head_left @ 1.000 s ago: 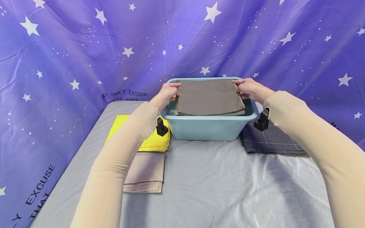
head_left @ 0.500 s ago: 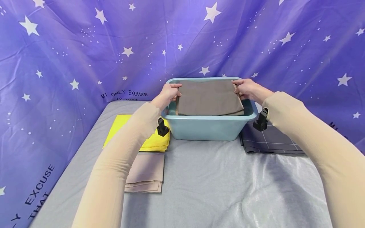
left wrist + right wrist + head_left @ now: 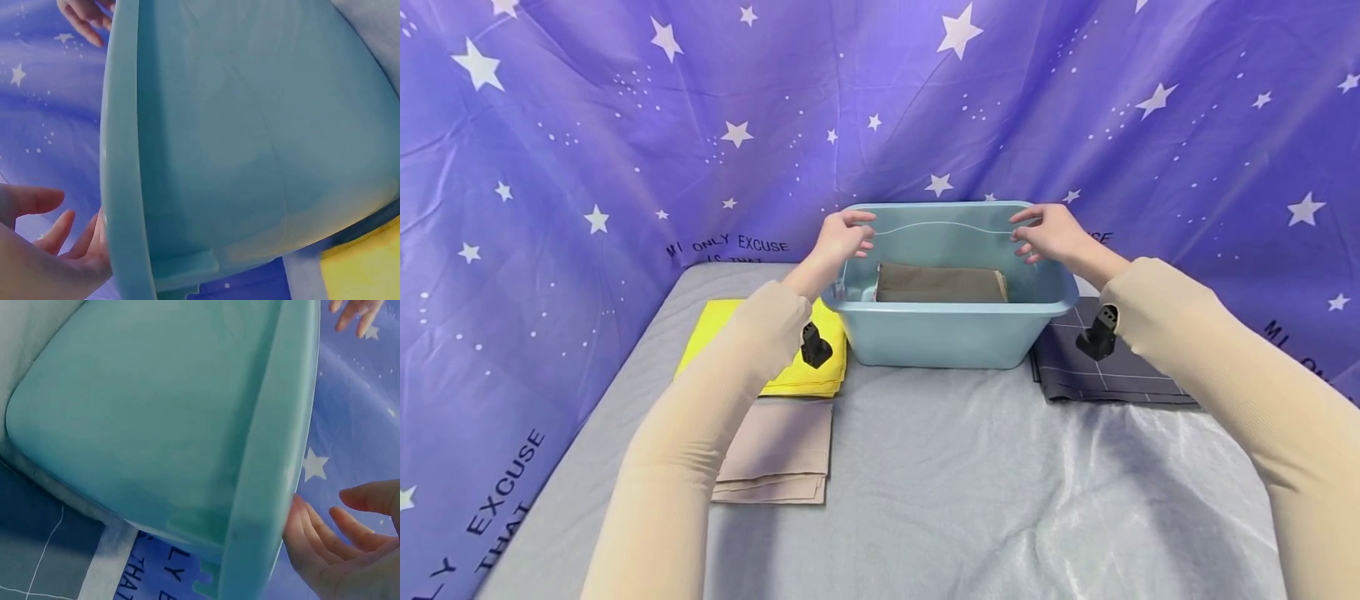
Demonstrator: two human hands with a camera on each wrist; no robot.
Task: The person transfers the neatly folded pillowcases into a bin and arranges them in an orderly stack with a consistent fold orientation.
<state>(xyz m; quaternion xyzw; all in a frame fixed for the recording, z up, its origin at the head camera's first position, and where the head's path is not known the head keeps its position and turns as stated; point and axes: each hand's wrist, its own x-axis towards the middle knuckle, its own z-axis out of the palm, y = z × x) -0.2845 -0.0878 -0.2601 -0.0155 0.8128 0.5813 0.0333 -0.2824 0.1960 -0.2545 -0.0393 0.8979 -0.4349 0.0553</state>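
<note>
A blue-green plastic tub stands at the back of the bed. Low inside it lies a folded brown cloth, its front part hidden by the near wall. My left hand hovers at the tub's left end with fingers spread and nothing in them. Over the right end is my right hand, fingers apart, also holding nothing. Both wrist views show the outside of the tub's wall, with the left fingers and right fingers partly behind the rim.
A folded yellow cloth lies left of the tub, partly under my left forearm. Before it is a folded pinkish-beige cloth. To the tub's right lies a dark checked cloth. A purple star-printed curtain hangs behind the grey bed cover.
Both hands have let go of the brown cloth, which has dropped from rim height to low in the tub. The fingers have spread; the hands stay near the tub's ends.
</note>
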